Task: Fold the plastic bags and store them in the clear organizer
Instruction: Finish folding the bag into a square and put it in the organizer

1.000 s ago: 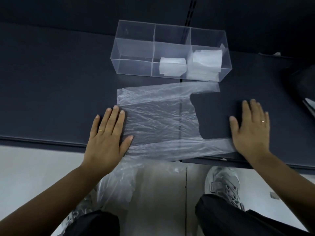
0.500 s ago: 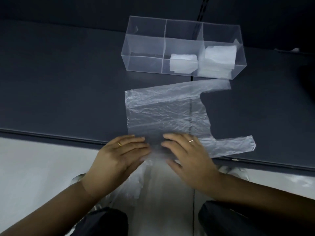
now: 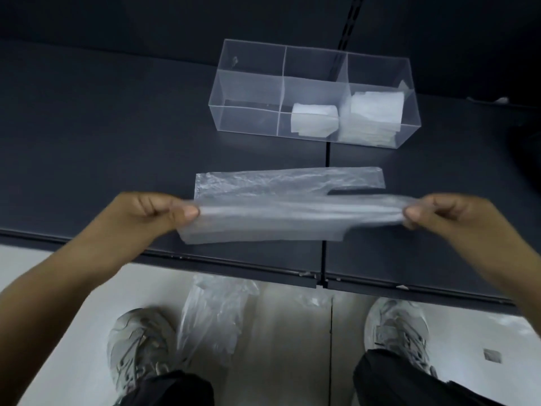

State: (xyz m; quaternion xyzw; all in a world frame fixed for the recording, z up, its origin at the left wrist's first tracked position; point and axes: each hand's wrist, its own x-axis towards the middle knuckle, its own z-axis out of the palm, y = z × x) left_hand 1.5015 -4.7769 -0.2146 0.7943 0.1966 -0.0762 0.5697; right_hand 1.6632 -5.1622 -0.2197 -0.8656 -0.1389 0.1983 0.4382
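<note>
Two hands pinching plastic bag point(image 3: 272, 218), left hand point(image 3: 152, 213), right hand point(image 3: 448, 213), clear organizer point(image 3: 248, 86) beyond

Thin, translucent, crinkled plastic bag point(image 3: 292, 186): far strip with one handle flat on the tabletop point(image 3: 102, 142); near half raised and stretched sideways, pinched at its ends by left hand point(image 3: 152, 212) and right hand point(image 3: 448, 215). Behind it, upright clear organizer point(image 3: 248, 86) with three compartments: one folded bag point(image 3: 314, 120) in the middle, stack of folded bags point(image 3: 374, 115) in the right.

organizer point(image 3: 248, 83) 1 | held bag point(image 3: 278, 218) 1 | folded-bag piles point(image 3: 314, 120) point(image 3: 374, 112) 2 | floor bag heap point(image 3: 210, 317) 1 | hands point(image 3: 152, 212) point(image 3: 450, 213) 2 | shoes point(image 3: 137, 347) point(image 3: 395, 329) 2
</note>
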